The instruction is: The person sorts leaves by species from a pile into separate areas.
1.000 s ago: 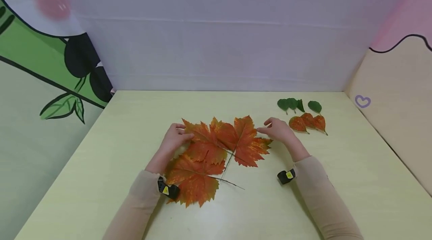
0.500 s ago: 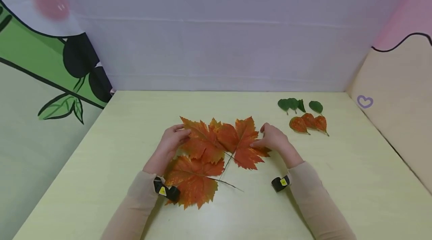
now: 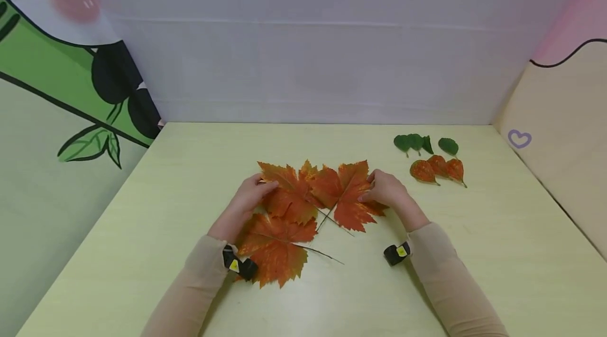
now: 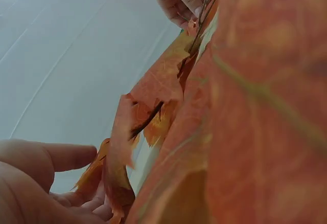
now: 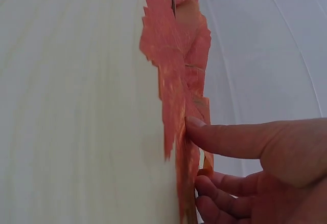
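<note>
Three large orange-red maple leaves with thin dark stems lie overlapping in the head view. My left hand [image 3: 244,202] is at the outer edge of the upper left maple leaf [image 3: 289,200]. In the left wrist view its thumb [image 4: 76,156] meets that leaf's edge, and the other fingers reach beneath. On the other side, my right hand [image 3: 391,192] pinches the right maple leaf [image 3: 353,197], thumb [image 5: 204,132] on the face and fingers curled behind. The lower maple leaf [image 3: 280,245] lies nearest me, its left edge partly hidden by the left wrist and its camera.
Several small green leaves [image 3: 403,142] lie in a row at the table's back right. Just in front of them are three small orange leaves [image 3: 422,171]. A pale fabric backdrop [image 3: 303,73] rises behind the light table [image 3: 180,152], with printed panels at both sides.
My right hand has come in from beside the right maple leaf and taken hold of its edge. The left hand stays at its leaf, and the leaves have shifted slightly.
</note>
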`<state>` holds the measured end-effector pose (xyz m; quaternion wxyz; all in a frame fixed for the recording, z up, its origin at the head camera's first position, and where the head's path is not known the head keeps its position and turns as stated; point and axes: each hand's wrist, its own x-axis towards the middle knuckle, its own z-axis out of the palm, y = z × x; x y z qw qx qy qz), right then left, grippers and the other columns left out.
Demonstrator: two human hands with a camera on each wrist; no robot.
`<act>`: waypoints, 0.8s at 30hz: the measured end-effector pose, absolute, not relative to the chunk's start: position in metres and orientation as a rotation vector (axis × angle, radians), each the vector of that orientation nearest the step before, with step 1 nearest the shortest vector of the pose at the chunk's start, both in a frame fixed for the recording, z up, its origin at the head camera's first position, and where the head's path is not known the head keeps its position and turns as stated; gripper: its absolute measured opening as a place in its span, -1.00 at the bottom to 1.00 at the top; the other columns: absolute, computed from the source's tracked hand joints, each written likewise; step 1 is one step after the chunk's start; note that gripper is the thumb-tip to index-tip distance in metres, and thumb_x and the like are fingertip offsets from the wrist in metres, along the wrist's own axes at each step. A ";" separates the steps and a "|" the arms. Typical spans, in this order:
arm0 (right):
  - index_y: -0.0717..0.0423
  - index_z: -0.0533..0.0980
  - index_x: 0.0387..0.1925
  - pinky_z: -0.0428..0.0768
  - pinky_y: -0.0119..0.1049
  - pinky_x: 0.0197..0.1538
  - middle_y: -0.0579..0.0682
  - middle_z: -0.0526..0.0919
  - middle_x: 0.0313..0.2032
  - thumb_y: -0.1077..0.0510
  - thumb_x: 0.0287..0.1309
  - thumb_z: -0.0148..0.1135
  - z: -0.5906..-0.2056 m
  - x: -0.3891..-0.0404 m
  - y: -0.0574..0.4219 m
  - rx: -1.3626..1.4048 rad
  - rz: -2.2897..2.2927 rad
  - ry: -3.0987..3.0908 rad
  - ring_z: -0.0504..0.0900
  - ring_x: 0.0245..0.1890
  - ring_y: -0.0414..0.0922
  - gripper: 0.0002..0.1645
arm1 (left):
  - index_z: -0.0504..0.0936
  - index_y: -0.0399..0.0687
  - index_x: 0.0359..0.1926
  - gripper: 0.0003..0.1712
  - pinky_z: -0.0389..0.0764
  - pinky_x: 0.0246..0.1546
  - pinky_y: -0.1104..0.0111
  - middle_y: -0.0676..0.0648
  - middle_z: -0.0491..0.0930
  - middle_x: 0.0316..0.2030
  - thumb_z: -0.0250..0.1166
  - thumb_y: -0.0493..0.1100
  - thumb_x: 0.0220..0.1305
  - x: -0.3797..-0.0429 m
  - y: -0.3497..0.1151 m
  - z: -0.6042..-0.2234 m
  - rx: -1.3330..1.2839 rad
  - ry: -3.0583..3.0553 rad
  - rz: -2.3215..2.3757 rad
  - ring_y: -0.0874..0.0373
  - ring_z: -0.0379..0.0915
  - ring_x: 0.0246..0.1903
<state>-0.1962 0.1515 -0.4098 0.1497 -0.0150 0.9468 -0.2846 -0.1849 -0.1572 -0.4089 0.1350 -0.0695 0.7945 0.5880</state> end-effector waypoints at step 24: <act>0.29 0.39 -0.16 0.37 -0.35 -0.45 0.04 0.46 -0.43 0.18 -0.05 0.33 -0.413 -0.198 0.151 -0.104 -1.044 2.649 0.39 -0.50 -0.12 -0.57 | 0.08 -0.27 0.32 -0.44 0.48 -0.34 0.60 0.14 0.42 -0.28 -0.07 -0.16 0.37 -0.215 -0.206 -0.336 -0.095 2.163 2.076 0.45 0.48 -0.39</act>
